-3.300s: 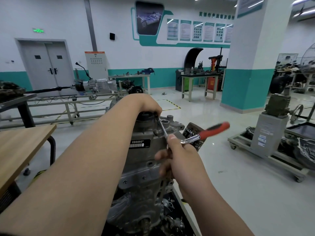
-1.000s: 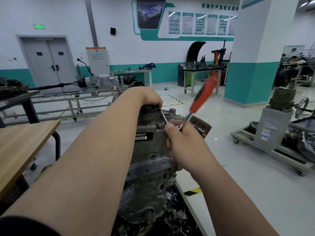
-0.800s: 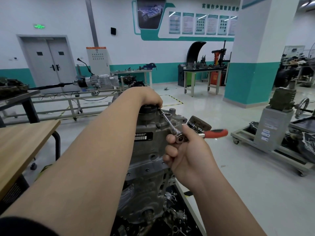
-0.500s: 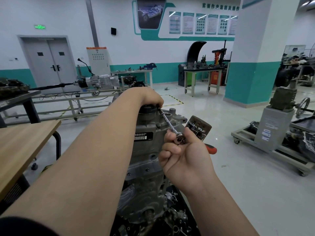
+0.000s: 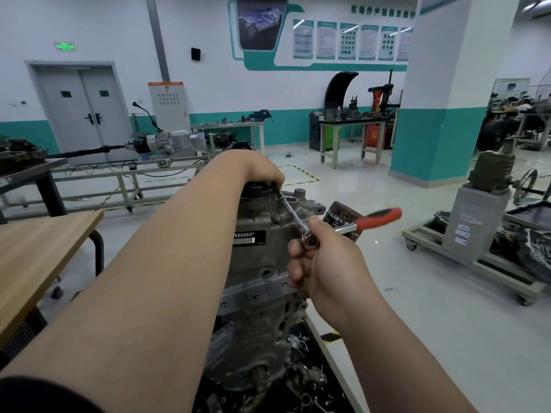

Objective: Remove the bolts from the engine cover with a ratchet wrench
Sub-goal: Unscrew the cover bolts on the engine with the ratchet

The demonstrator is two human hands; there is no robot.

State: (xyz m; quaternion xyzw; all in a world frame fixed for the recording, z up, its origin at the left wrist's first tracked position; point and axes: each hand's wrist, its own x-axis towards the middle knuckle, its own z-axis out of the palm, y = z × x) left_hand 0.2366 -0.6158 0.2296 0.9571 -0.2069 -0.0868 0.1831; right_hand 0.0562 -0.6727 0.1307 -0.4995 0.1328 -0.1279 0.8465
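Head view: your left hand (image 5: 262,174) rests atop the engine cover (image 5: 256,257), its fingers (image 5: 272,177) curled round the far end of the extension bar (image 5: 290,208). That probably steadies the socket on a bolt hidden beneath them. Just right of the cover, your right hand (image 5: 325,263) grips the ratchet wrench (image 5: 311,242) at its head. The red handle is blurred and points away from the cover.

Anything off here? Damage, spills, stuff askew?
No spill or damage shows. One oddity: the right hand grips the ratchet at its head, not the red handle, which sticks out free. Left hand holds the extension atop the engine.
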